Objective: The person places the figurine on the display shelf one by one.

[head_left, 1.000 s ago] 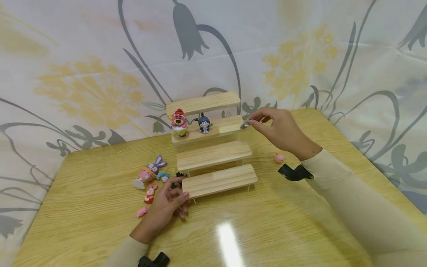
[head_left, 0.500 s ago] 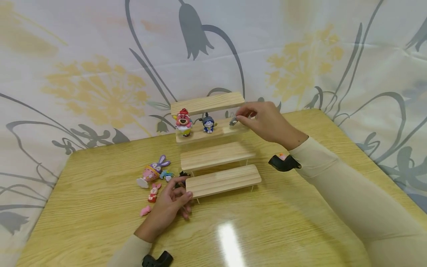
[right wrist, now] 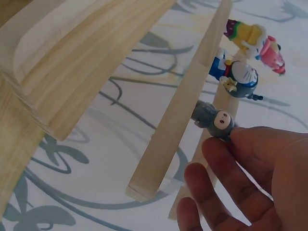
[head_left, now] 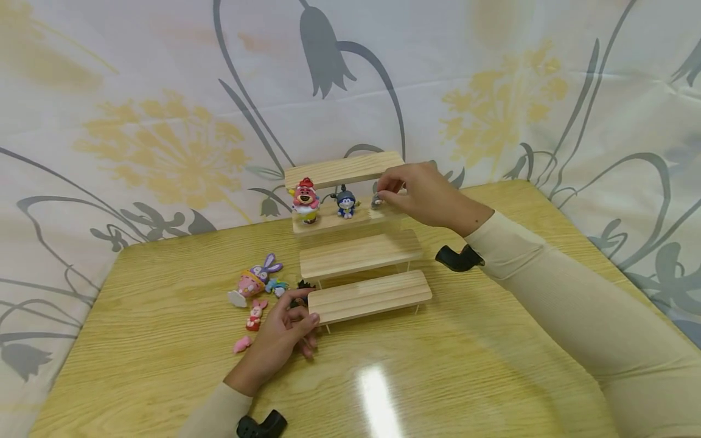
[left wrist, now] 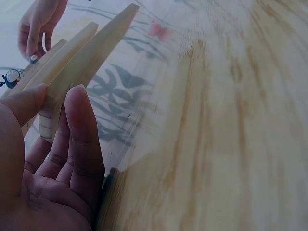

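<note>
A wooden tiered display stand rises in steps on the table. My left hand (head_left: pixel 276 337) grips the left end of its lowest board (head_left: pixel 372 298), thumb on top and fingers beneath. Farther up, my right hand (head_left: pixel 424 194) pinches a small grey hooded figurine (right wrist: pixel 214 119) by its head. The right wrist view has this figurine upright, its base at the second board from the top (right wrist: pixel 166 130). Beside it on that board stand a blue figurine with a dark hat (head_left: pixel 345 204) and, at the left end, a pink bear figurine (head_left: pixel 306 202).
Left of the stand lie a purple-eared rabbit figurine (head_left: pixel 254 281), a small blue figurine (head_left: pixel 276 287), a red-and-pink figurine (head_left: pixel 255 315) and a pink piece (head_left: pixel 242 345). A dark spiky figurine (head_left: pixel 303 286) is partly hidden by the left hand. A pink toy (left wrist: pixel 158 31) lies right of the stand.
My right hand has moved left with the grey figurine, from beyond the second board's right end to a place beside the blue figurine. The left hand keeps its grip on the lowest board.
</note>
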`<state>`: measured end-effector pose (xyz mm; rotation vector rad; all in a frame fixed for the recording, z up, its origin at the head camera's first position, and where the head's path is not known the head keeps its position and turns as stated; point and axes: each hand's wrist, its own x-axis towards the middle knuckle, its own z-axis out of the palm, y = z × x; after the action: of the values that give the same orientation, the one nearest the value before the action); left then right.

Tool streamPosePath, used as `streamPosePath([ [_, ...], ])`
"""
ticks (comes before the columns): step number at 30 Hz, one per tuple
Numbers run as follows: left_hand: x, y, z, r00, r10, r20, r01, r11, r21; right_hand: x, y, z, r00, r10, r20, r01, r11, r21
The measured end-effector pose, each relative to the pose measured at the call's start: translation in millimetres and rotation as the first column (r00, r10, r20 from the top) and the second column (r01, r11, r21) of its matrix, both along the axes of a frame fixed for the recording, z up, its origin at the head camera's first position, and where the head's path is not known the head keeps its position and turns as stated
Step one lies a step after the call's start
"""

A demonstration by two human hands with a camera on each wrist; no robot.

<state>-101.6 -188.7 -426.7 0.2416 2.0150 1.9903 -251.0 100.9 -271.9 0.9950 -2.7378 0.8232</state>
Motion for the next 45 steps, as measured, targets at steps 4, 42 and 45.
streamPosePath([
  [4,-0.3,0.4,-0.2,1.000,-0.002,0.000,0.002,1.000,-0.001,-0.7,-1,-0.5,1.000,-0.001,0.021,0.001,1.000,0.003],
  [42,-0.1,0.3,-0.4,1.000,-0.005,0.002,0.005,1.000,0.002,13.9,18,-8.6,0.997,-0.001,-0.080,-0.006,0.997,-0.083],
  [45,-0.4,0.3,-1.5,1.000,-0.001,0.004,0.001,1.000,0.000,17.6,27,-13.1,0.993,-0.014,-0.117,0.005,0.997,-0.078],
])
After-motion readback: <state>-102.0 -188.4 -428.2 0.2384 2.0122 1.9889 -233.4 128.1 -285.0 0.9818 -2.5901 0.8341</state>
